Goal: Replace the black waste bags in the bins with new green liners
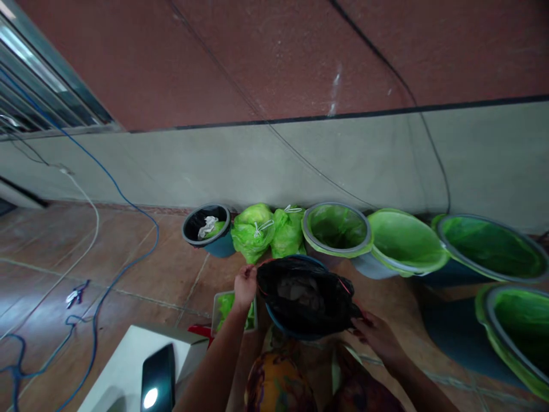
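Observation:
A black bin bag [274, 280] with its mouth spread wide lines a blue bin [274, 317] directly in front of me. Pale, crumpled stuff lies inside the bag, too dim to make out. My left hand [245, 289] pinches the bag's edge at the left, where a reddish strip shows. At the right, my right hand [377, 337] grips the opposite edge, drawing it out past the bin's side. Behind the bin stand two tied green bags [253, 229] with white ties.
Green-lined bins [364, 234] stand along the wall to the right, several in all. Back left is a small black-lined bin [221, 246]. Left of me are a box with green plastic [217, 315], a phone [158, 366] on a white surface, keys [76, 294] and a blue cable [96, 320].

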`<act>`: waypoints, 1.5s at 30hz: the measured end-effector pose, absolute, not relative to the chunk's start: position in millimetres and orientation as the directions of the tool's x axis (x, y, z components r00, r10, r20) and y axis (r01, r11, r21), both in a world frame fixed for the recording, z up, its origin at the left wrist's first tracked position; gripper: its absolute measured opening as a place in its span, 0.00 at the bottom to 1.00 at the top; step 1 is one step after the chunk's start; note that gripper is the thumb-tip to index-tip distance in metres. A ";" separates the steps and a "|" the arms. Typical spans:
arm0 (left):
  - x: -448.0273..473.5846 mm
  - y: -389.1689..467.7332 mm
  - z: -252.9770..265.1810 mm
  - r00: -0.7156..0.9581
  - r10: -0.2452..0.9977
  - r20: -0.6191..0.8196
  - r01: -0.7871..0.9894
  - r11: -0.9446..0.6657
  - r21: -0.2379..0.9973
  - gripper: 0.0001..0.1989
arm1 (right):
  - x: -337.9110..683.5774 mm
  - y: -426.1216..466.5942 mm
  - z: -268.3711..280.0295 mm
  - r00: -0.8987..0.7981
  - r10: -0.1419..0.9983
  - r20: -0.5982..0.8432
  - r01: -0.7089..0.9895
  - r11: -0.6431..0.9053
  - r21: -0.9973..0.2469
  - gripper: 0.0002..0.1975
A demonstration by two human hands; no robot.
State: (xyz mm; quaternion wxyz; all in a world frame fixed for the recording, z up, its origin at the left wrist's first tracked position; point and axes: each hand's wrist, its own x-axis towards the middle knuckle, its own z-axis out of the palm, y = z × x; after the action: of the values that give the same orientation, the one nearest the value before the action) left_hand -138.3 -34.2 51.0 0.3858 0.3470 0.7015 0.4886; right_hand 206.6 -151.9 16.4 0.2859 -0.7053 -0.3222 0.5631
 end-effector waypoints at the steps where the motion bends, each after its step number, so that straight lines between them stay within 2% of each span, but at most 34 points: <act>1: -138.4 -31.8 51.1 -0.462 0.860 -0.215 0.128 0.305 0.944 0.06 | 206.2 -154.0 17.5 0.162 0.778 -0.607 0.146 -0.628 -0.765 0.20; 4: -137.7 -31.2 50.8 -0.336 0.893 -0.299 0.242 0.389 0.889 0.07 | 203.9 -160.8 22.5 0.162 0.779 -0.606 0.156 -0.626 -0.764 0.20; 6: -137.1 -36.8 49.8 -0.232 0.912 -0.337 0.439 0.407 0.801 0.06 | 202.1 -165.2 26.5 0.155 0.791 -0.592 0.153 -0.611 -0.777 0.19; 8: -137.0 -44.3 50.4 -0.200 0.915 -0.351 0.615 0.396 0.682 0.05 | 201.3 -168.3 30.6 0.159 0.805 -0.571 0.124 -0.591 -0.797 0.18; 10: -137.8 -49.9 55.5 -0.232 0.920 -0.316 0.704 0.383 0.599 0.08 | 202.0 -168.8 36.0 0.190 0.806 -0.561 0.082 -0.582 -0.809 0.18; 15: -142.3 -46.1 94.5 -0.317 0.941 -0.122 0.749 0.327 0.577 0.14 | 204.6 -157.9 61.8 0.322 0.784 -0.530 -0.023 -0.553 -0.833 0.18; 17: -142.5 -41.1 116.1 -0.361 0.932 -0.032 0.707 0.297 0.642 0.13 | 203.1 -152.1 74.8 0.359 0.803 -0.475 -0.032 -0.498 -0.866 0.18; 18: -141.4 -39.1 127.1 -0.374 0.928 0.003 0.649 0.259 0.715 0.12 | 201.8 -149.7 80.7 0.367 0.815 -0.448 -0.030 -0.472 -0.881 0.18; 21: -132.0 -36.8 158.4 -0.356 0.935 0.008 0.256 0.089 0.962 0.07 | 195.5 -144.3 93.4 0.359 0.853 -0.380 -0.037 -0.394 -0.918 0.17; 23: -121.7 -38.9 176.0 -0.278 0.959 -0.055 -0.040 0.046 0.998 0.06 | 190.1 -141.4 98.1 0.328 0.871 -0.366 -0.094 -0.355 -0.930 0.16; 26: -104.6 -44.7 192.7 -0.130 0.983 -0.128 -0.253 0.092 0.963 0.07 | 180.6 -135.1 104.3 0.247 0.894 -0.375 -0.189 -0.335 -0.923 0.14; 29: -87.6 -48.6 197.9 -0.034 0.989 -0.145 -0.306 0.128 0.943 0.06 | 170.1 -123.6 114.0 0.209 0.909 -0.361 -0.145 -0.336 -0.930 0.15; 33: -61.9 -47.7 202.2 0.098 0.987 -0.129 -0.303 0.153 0.941 0.05 | 155.6 -99.9 130.9 0.114 0.956 -0.271 0.090 -0.282 -0.955 0.13; 36: -41.1 -44.2 211.1 0.174 0.981 -0.084 -0.288 0.132 0.948 0.04 | 146.8 -82.1 141.2 -0.002 0.965 -0.261 0.190 -0.256 -0.948 0.11; 39: -23.8 -39.3 219.0 0.206 0.978 -0.017 -0.256 0.070 0.964 0.04 | 142.0 -69.8 150.5 -0.049 0.962 -0.268 0.256 -0.247 -0.935 0.10; 43: -10.5 -32.9 217.7 0.234 0.971 0.042 -0.168 -0.002 0.986 0.03 | 139.4 -60.4 170.4 -0.081 0.984 -0.159 0.435 -0.109 -0.894 0.08; 45: -8.1 -31.7 214.5 0.239 0.970 0.046 -0.130 -0.015 0.991 0.02 | 138.5 -56.5 182.0 -0.063 0.990 -0.124 0.429 -0.085 -0.899 0.08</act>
State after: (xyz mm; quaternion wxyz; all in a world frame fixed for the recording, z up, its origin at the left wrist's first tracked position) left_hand -8.1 -31.7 214.5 0.5801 0.5319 0.3947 0.4742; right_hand 138.5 -56.5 182.0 0.3289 -0.6004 -0.5909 0.4269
